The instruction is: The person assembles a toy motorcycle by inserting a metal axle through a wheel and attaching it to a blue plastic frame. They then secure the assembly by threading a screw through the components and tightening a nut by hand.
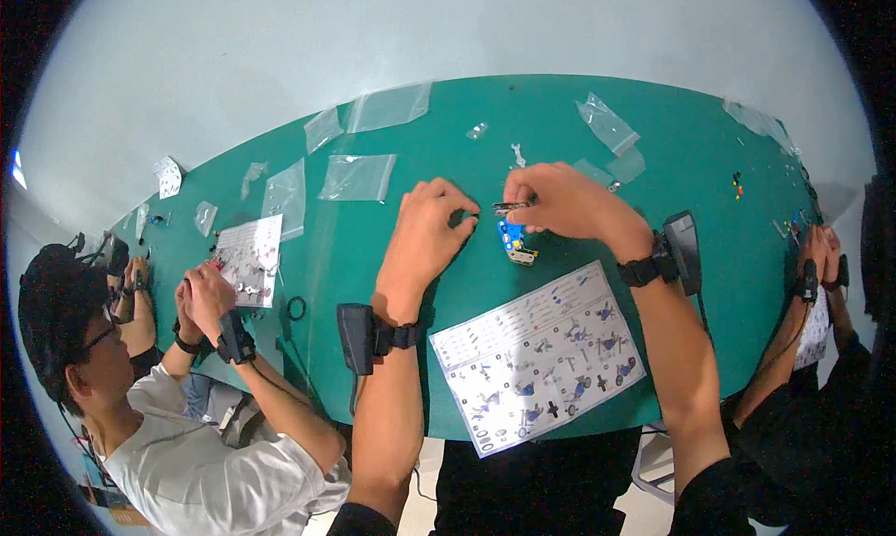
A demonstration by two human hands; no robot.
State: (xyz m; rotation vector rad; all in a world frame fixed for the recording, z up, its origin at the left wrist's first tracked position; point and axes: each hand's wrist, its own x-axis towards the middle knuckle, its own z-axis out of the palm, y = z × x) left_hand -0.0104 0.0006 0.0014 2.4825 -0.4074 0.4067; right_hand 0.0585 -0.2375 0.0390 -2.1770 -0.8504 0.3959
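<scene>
My left hand [427, 230] is over the green table with its fingers curled. The thumb and index finger come close together at a tiny dark spot, and I cannot make out what is between them. My right hand [564, 202] pinches a small dark metal piece [508, 206] between thumb and fingers. Just below those fingertips is a small model assembly [515, 242] of blue, yellow and grey metal parts. Whether it is joined to the pinched piece cannot be seen. A small wrench [517, 155] lies beyond my right hand.
A printed instruction sheet [541, 359] lies between my forearms on the table [448, 321]. Clear plastic bags [358, 177] are scattered across the far side. A co-worker [205, 443] handles parts at the left beside another sheet [250, 256]. Another person's hands [819, 251] are at the right edge.
</scene>
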